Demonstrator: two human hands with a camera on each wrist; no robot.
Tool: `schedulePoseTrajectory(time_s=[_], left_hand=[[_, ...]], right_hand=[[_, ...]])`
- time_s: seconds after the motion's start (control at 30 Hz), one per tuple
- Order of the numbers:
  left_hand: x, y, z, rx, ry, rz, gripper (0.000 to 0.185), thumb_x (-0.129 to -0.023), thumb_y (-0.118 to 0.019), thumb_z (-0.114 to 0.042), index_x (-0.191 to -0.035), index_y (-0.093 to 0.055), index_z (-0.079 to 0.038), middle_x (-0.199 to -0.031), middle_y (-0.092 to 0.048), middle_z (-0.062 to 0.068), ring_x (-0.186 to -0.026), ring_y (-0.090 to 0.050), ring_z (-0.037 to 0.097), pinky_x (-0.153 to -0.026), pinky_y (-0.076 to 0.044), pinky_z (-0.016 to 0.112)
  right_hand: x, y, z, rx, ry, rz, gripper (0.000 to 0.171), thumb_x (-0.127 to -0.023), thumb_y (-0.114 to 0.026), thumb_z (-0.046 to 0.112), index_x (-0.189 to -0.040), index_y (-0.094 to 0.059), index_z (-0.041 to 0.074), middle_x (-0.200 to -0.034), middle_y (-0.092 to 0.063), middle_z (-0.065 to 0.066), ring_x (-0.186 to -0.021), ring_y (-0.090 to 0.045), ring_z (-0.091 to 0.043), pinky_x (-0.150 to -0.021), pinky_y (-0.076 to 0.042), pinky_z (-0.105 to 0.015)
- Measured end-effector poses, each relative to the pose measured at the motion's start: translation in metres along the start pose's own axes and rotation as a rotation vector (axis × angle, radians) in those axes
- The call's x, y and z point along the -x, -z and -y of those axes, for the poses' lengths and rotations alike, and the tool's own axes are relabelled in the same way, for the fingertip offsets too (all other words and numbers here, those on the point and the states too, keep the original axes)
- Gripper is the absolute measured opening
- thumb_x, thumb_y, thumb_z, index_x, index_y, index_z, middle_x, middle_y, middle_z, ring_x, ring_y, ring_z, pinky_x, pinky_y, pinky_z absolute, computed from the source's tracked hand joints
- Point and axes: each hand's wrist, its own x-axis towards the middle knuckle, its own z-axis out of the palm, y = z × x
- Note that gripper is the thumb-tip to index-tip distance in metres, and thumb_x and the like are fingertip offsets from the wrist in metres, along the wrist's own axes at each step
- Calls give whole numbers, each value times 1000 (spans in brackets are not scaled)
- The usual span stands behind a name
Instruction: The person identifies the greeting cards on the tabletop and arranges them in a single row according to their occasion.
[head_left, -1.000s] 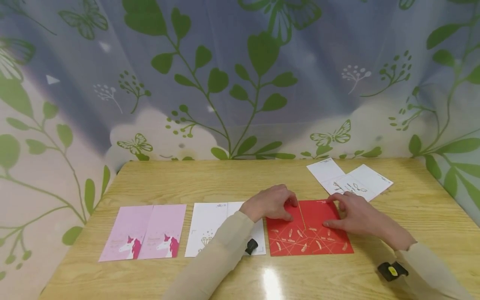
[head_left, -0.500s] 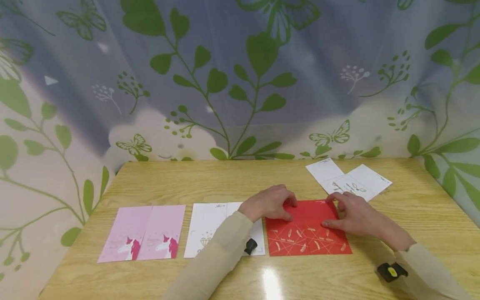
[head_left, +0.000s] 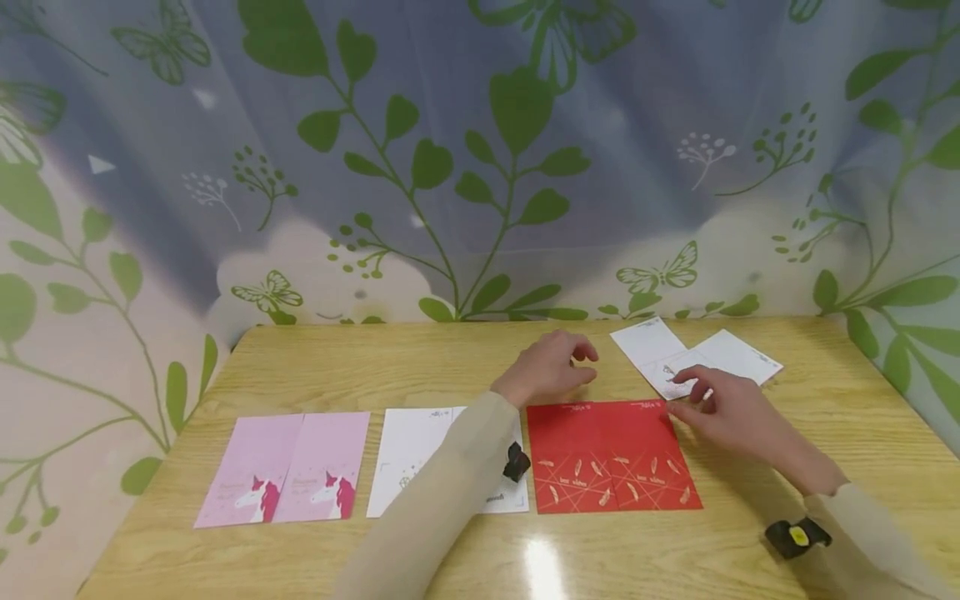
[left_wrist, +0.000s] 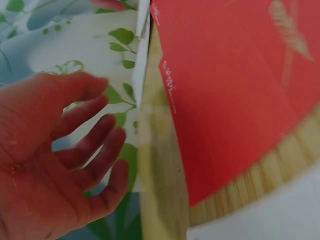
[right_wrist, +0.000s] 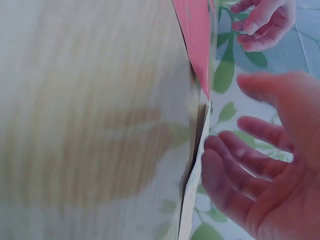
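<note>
Two red cards (head_left: 611,454) with gold feather prints lie side by side on the table. My left hand (head_left: 547,365) hovers just behind them, fingers loosely bent and holding nothing; the left wrist view shows the same empty hand (left_wrist: 75,155) beside the red card (left_wrist: 225,110). Near the back right corner of the red pair is my right hand (head_left: 731,415), in front of two overlapping white cards (head_left: 738,360). Nothing lies between its relaxed fingers in the right wrist view, where the hand (right_wrist: 270,160) is apart from the red card (right_wrist: 195,40).
Two pink unicorn cards (head_left: 285,467) lie side by side at the left of the wooden table (head_left: 420,367). Between them and the red pair are white cards (head_left: 408,454), partly covered by the left sleeve (head_left: 442,492). A leafy curtain (head_left: 450,167) hangs behind the table.
Both hands have come off the red cards; the left moved up and back, the right moved slightly right and back. The red cards, whose gap closed earlier, now lie edge to edge.
</note>
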Motion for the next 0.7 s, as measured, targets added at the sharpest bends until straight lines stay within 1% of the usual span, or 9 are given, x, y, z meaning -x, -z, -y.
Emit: schedulePoseTrajectory(time_s=[0.07, 0.13, 0.23, 0.3, 0.43, 0.47, 0.6, 0.67, 0.7], left_hand=[[-9, -2, -1, 9, 41, -38, 32, -100, -64, -27, -129, -68, -15, -128, -67, 2, -116, -61, 16, -95, -53, 32], [-19, -5, -4, 4, 79, -69, 31, -101, -62, -29, -128, -68, -16, -126, -66, 1, -114, -61, 15, -93, -53, 32], [-35, -11, -10, -13, 124, -89, 33, -101, -61, -34, -129, -67, -18, -126, -67, -1, -108, -62, 13, -87, -54, 32], [-45, -16, -15, -45, 146, -92, 37, -100, -62, -38, -132, -66, -20, -129, -67, -3, -109, -63, 13, -86, -54, 32], [-60, -24, -22, -168, 185, -81, 53, -98, -61, -50, -143, -59, -20, -141, -61, -3, -121, -62, 15, -92, -56, 37], [-63, -26, -24, -206, 200, -83, 57, -97, -61, -54, -143, -59, -22, -141, -61, -3, -121, -62, 16, -91, -57, 38], [-73, -33, -35, -338, 274, -73, 63, -90, -61, -69, -134, -62, -25, -133, -61, 0, -108, -63, 18, -80, -58, 36], [-77, -37, -40, -408, 318, -63, 66, -85, -63, -75, -131, -62, -28, -128, -60, -1, -103, -60, 16, -78, -56, 34], [-78, -38, -43, -434, 336, -54, 67, -83, -64, -76, -130, -61, -29, -128, -58, -1, -105, -59, 16, -79, -56, 34]], right_hand=[[-3, 3, -8, 14, 9, -54, 30, -88, -79, 22, -109, -69, 4, -82, -67, -4, -67, -61, -9, -60, -48, -25], [-5, 6, -17, 37, 3, -81, 27, -89, -78, 21, -108, -69, 3, -84, -68, -7, -71, -63, -13, -63, -50, -29], [-9, 9, -30, 55, -22, -71, 25, -91, -75, 19, -107, -69, 1, -88, -70, -15, -78, -66, -24, -68, -53, -39], [-10, 9, -39, 64, -40, -42, 25, -92, -74, 20, -106, -70, 0, -91, -70, -18, -81, -67, -29, -70, -54, -44], [-13, 8, -51, 87, -52, 15, 27, -92, -73, 23, -105, -72, 0, -93, -71, -20, -85, -66, -32, -74, -54, -48], [-14, 9, -53, 93, -53, 29, 28, -92, -73, 24, -105, -72, -1, -93, -70, -20, -85, -66, -33, -74, -54, -50], [-17, 15, -61, 134, -75, 74, 31, -94, -70, 26, -105, -71, -2, -95, -69, -21, -88, -65, -35, -78, -53, -55], [-19, 20, -66, 156, -95, 102, 32, -94, -69, 27, -106, -70, -3, -96, -69, -21, -88, -64, -34, -77, -53, -54], [-19, 22, -68, 168, -105, 116, 32, -94, -69, 27, -106, -70, -3, -97, -69, -21, -87, -64, -34, -76, -54, -54]])
